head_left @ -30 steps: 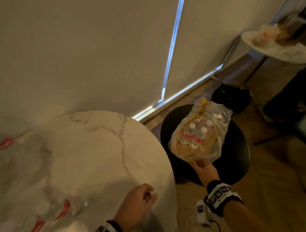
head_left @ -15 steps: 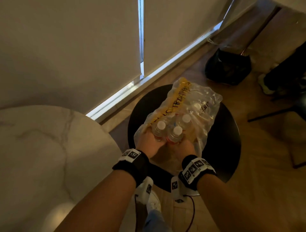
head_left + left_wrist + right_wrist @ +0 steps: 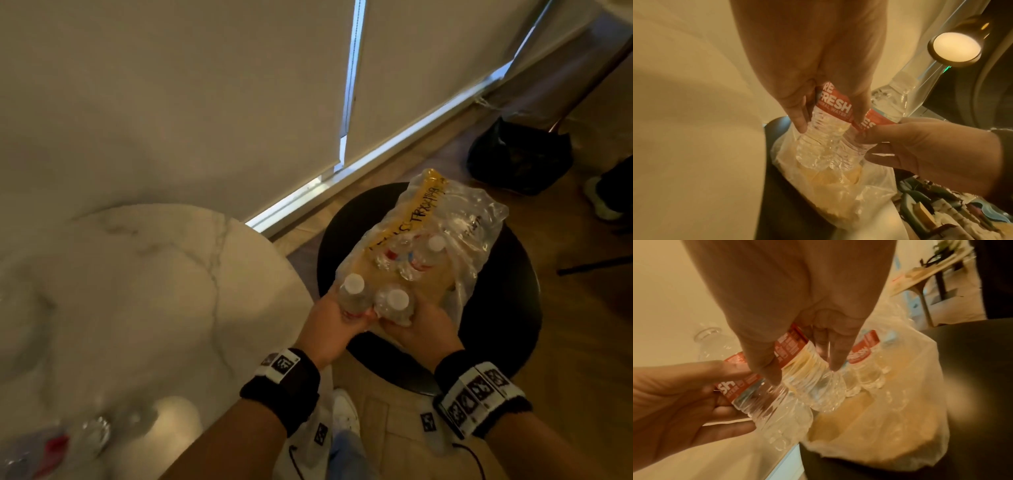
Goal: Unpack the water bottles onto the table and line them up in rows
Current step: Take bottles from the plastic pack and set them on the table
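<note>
**Two bottles coming out of the wrap, one per hand**

You have a water bottle in each hand, lifted at the near, torn-open end of the plastic wrap [image 3: 442, 240]. Your left hand [image 3: 330, 329] curls round the left bottle [image 3: 352, 294] at its red label, thumb on one side and fingers on the other, as the left wrist view shows. Your right hand [image 3: 423, 329] wraps the right bottle [image 3: 394, 305] the same way. The two bottles touch side by side, caps up, which seems sensible: gripping at the label band, where the wall looks stiffer than the ribbed lower half, should keep them from buckling.

At least two more bottles [image 3: 428, 253] stand deeper in the wrap, so the unpacking is not finished. The wrap sits on a round black stool [image 3: 507, 308], just beside the marble table [image 3: 154, 291], so the carry looks short.

At the table's near left edge, blurred bottles with red labels [image 3: 54, 448] are already set down; whether they form a clean row I cannot tell. Your next move likely swings both bottles left to join them.
</note>
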The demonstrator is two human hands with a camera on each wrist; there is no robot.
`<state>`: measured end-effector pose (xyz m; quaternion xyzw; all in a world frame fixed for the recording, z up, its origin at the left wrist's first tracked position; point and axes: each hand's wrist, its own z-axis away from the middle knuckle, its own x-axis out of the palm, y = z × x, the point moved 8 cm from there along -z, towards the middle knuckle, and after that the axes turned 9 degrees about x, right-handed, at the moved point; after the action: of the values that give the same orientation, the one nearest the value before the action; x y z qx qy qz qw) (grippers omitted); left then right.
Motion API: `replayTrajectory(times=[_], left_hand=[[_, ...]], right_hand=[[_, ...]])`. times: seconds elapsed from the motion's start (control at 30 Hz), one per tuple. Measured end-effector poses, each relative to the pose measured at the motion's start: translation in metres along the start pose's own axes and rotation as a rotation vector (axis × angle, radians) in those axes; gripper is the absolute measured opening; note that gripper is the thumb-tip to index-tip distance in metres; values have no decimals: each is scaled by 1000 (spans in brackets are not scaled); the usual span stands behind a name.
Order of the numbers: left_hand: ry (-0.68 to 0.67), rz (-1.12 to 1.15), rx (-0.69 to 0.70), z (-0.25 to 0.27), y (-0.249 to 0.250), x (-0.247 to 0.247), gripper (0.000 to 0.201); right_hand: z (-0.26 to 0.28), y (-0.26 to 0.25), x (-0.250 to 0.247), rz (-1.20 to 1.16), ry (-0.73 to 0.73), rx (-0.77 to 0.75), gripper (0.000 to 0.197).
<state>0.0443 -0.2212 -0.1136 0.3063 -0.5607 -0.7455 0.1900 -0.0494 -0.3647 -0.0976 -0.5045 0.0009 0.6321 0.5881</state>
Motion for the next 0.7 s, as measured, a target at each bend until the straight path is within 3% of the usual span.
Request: replayTrajectory(times=[0.2,0.47,0.6,0.7], left_hand=[[235,-9,-43,152,-19,-75,47],[558,-35,-219,375,-96,-194,45],[709,-48,-297,447,-134,-255,56],[792,-68,-298,469,-149,-292,48]], right_hand=[[111,-40,86,-1,-201,-139,59],[249,-93,277,69,-429,-240,65],[292,-134,356,27,-509,-276,61],[308,-164,396,22,-525,-304,59]])
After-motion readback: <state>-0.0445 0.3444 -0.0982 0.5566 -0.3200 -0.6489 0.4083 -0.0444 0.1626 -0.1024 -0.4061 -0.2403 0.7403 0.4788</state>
